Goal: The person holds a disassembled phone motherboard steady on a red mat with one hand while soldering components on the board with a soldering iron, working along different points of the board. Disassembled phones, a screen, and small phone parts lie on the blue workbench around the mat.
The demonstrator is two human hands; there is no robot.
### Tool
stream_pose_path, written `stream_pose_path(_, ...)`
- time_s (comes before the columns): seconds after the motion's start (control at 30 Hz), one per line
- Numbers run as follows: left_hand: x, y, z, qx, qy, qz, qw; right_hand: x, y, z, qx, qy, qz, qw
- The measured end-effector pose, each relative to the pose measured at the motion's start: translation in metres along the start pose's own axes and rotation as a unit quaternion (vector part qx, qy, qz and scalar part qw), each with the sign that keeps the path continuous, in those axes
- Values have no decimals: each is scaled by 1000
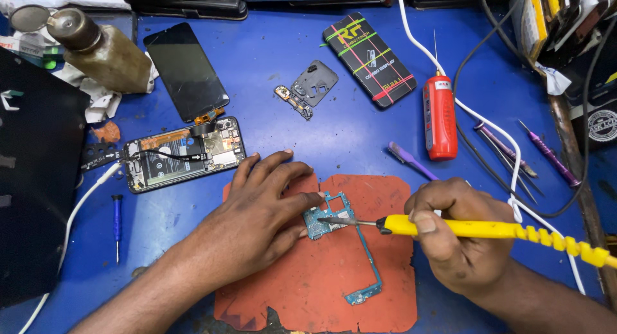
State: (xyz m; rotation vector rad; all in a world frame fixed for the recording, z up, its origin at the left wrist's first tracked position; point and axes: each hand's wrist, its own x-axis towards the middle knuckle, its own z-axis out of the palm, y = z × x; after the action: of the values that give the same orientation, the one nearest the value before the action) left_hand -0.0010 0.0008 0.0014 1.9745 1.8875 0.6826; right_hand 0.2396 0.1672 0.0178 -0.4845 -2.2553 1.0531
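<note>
So the person's got a small blue board (pixel 329 217) lying on an orange mat (pixel 321 276) in the middle of the blue worktop (pixel 270 64). The board sits near the mat's top edge, with a thin leg of it running down toward the mat's lower middle.

Left hand (pixel 260 208) is flat on the mat's upper left, fingers (pixel 302 200) spread a bit and pressing the board's left edge to pin it. Not gripping anything, just holding it down. Right hand (pixel 457 234), just off the mat's right edge, has its fingers wrapped tight around a yellow iron (pixel 450 228), pen-style, and the tip looks to be touching the board's top section, right beside the left fingertips.

Other stuff around the mat: an opened phone (pixel 183 155) up and to the left, a loose screen (pixel 185 70) beyond that, a red tool (pixel 439 115) up right, a purple tool (pixel 408 159) just off the top right corner, and a small blue screwdriver (pixel 116 221) off to the left.

Honestly what could go sideways here: that tip is really close to the left fingers, so one slip of the right hand probably means a burn. The board is only held at one edge too, so pushing with the tip could pivot it and smear the tip across nearby parts. Also the iron's coiled cord trails off right, and a snag there could jerk the tip.
</note>
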Motion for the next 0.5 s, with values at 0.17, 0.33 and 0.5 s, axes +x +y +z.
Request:
stream_pose_path(0.17, 0, -1, 1, 2, 4, 4, 1000, 0, 0, 1, -6, 3, 3, 1000)
stream_pose_path(0.33, -1, -1, 2, 2, 6, 7, 1000, 0, 0, 0, 13, 6, -5, 1000)
stream_pose_path(0.5, -1, -1, 1, -1, 5, 4, 1000, 0, 1, 0, 15, 5, -5, 1000)
